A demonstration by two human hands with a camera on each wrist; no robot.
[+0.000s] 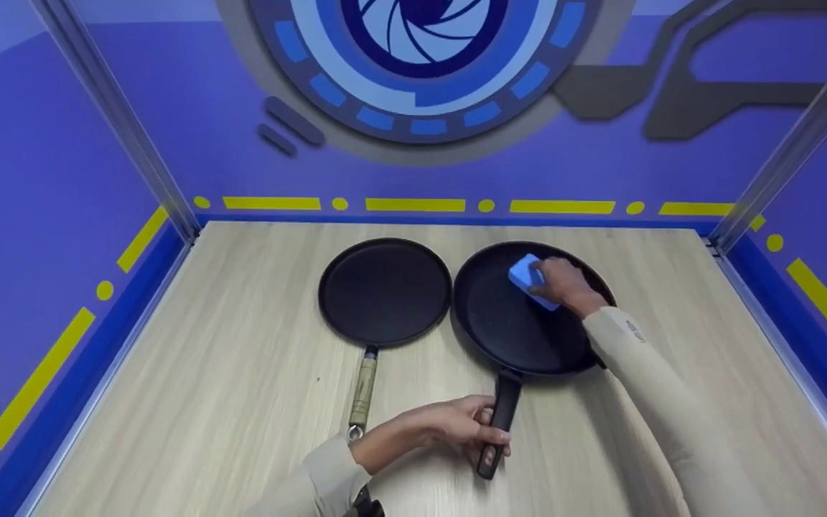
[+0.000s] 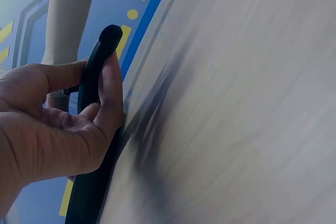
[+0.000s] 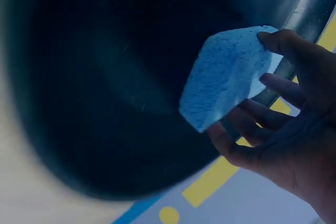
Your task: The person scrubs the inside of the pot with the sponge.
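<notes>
A black frying pan (image 1: 489, 319) lies on the right of the table, its handle (image 1: 505, 406) towards the person. My left hand (image 1: 460, 424) grips that handle near its end, thumb on one side and fingers on the other, as the left wrist view also shows. Over the pan's inner surface, my right hand (image 1: 564, 280) pinches a blue sponge (image 3: 228, 77) between thumb and fingers. In the head view the sponge overlaps the upper right part of the pan's base. Fine light specks show on the dark coating in the right wrist view.
A flat black crepe pan (image 1: 385, 291) with a wood-toned handle (image 1: 363, 391) lies just left of the frying pan, their rims close together. Blue printed panels (image 1: 413, 179) wall the wooden table (image 1: 241, 345) at the back and both sides.
</notes>
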